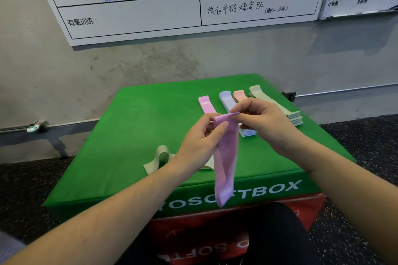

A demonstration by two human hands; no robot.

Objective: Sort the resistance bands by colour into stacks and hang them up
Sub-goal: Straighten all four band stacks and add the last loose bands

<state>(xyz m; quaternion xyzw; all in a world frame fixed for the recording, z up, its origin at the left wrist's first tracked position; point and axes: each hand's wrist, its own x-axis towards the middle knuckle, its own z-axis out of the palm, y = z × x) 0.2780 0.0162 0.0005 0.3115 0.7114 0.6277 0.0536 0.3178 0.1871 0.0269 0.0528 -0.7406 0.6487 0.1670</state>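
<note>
A pink-purple resistance band [226,157] hangs down above the green soft box [133,127]. My left hand [200,137] pinches its upper left end and my right hand [260,118] pinches its upper right end. On the box's far right lie sorted stacks: a pink-purple stack [206,103], a lilac stack [227,100], a salmon stack [240,95] and a pale green stack [273,103]. A loose pale green band [159,158] lies curled on the box, partly hidden behind my left wrist.
The green box sits on a red soft box [301,213] standing on dark speckled floor. A concrete wall with two whiteboards [150,6] rises behind. A pipe fitting [36,127] runs along the wall's base at left.
</note>
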